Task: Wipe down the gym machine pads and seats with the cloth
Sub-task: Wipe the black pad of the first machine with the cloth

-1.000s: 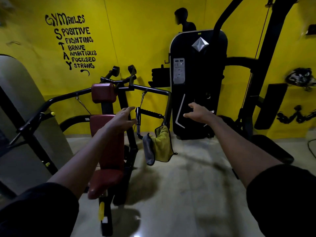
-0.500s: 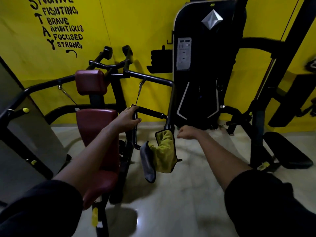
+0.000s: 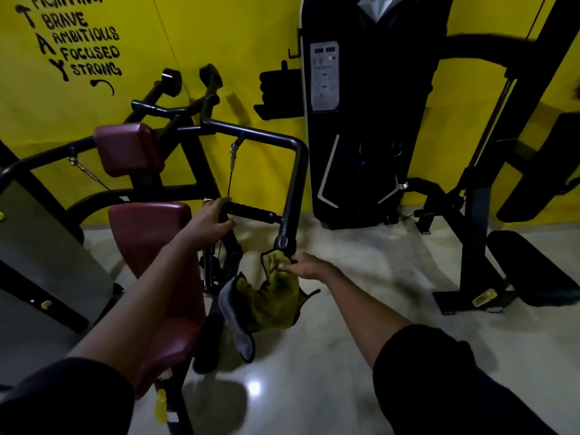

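The fingers (image 3: 220,203) of the person's left hand (image 3: 208,221) are curled round the near end of a black handle (image 3: 251,211) hanging off the machine's bent bar (image 3: 295,171), so that hand is busy. Just left of it and under the forearm is the maroon back pad (image 3: 147,246), with the smaller maroon head pad (image 3: 128,149) above and the seat (image 3: 171,346) lower down.

Moving right, the cloth (image 3: 273,299) is draped off the bottom end of that bar, hanging long-ways straight down, yellow-green face out with a grey flap (image 3: 235,321) on its left edge. It's clear of the floor (image 3: 314,381).

The right hand (image 3: 309,265) is the one on it. Its fingertips (image 3: 284,267) touch the top of the cloth right under the bar end, reaching in from the right. It's too blurry to say whether they've actually pinched it or are just laid on it.

Looks like the step is grabbing the cloth, so no wiping has started. The cloth has to come up or sideways off the bar, then travel left to the pads, which sit well to the left of the right hand.

The floor is glossy pale tile, the wall (image 3: 226,36) is yellow, and a black weight stack (image 3: 370,127) stands behind.
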{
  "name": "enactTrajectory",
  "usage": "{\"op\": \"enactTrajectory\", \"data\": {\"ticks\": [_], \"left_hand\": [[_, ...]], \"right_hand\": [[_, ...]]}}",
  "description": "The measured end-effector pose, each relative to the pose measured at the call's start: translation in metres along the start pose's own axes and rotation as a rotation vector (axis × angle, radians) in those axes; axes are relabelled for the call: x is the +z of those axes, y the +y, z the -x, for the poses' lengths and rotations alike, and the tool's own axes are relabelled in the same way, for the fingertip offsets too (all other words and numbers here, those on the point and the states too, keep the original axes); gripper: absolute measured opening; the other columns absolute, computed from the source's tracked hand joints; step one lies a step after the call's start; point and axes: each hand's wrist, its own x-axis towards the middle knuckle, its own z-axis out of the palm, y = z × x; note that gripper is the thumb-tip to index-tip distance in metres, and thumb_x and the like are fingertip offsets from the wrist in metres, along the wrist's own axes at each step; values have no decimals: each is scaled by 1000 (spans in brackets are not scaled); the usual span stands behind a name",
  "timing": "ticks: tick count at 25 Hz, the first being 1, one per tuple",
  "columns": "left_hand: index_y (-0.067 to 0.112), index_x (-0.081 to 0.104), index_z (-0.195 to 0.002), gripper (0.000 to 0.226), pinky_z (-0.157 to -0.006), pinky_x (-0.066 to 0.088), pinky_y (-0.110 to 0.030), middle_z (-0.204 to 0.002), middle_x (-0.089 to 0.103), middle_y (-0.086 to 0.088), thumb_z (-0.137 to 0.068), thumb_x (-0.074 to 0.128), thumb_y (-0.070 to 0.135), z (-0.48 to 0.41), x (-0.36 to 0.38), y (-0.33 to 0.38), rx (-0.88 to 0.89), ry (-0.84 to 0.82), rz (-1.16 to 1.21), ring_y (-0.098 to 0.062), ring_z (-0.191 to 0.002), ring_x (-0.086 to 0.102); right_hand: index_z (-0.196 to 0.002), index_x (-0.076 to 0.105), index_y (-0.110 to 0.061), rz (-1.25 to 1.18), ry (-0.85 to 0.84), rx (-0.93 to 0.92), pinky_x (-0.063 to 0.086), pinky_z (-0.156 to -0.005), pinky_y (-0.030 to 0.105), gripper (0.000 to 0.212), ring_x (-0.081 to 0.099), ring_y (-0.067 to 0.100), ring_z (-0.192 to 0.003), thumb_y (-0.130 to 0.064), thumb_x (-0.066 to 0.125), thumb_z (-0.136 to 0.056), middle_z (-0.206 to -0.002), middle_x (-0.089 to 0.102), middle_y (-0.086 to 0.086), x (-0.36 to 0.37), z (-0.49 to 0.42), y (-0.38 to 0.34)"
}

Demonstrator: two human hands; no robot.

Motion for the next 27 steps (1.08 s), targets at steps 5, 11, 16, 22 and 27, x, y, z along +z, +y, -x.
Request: {"op": "enactTrajectory", "data": {"ticks": [5,11,16,22,27], "left_hand": [[17,34,-150,63,-108,42,-47,-148,41,-16,-94,63,28,-28,19,33,-10,10,47,-31,-133,44],[16,40,-147,57,-96,47,-41,-146,45,-17,-95,62,23,-64,50,91,-39,57,183,-29,-135,43],[12,46,-143,58,-92,48,-41,-138,53,-17,-91,68,26,-100,87,151,6,2,300,-27,-124,52],[10,50,-138,48,-80,52,-30,-127,58,-18,-93,66,16,-164,155,250,142,-104,366,-9,-108,61],[8,51,-137,56,-90,51,-47,-124,60,-26,-87,73,19,-245,207,322,232,-195,364,-38,-119,57]], "right_hand": [[-108,68,-12,-79,-71,-7,57,-77,34,28,67,24,-92,-29,69,-86,-103,70,8,-49,4,-8],[-126,63,-8,-299,13,-13,57,-91,41,42,68,29,-103,-25,71,-89,-110,69,12,-152,40,8],[-105,73,-10,-522,270,-48,57,-86,51,25,69,40,-98,-27,69,-87,-105,71,23,-242,78,30],[-117,66,-5,-435,507,-42,51,-96,47,36,62,37,-111,-27,69,-89,-117,66,19,-344,112,81],[-120,66,-6,-469,687,-44,48,-68,27,35,63,20,-90,-26,68,-91,-108,68,9,-444,123,133]]}}
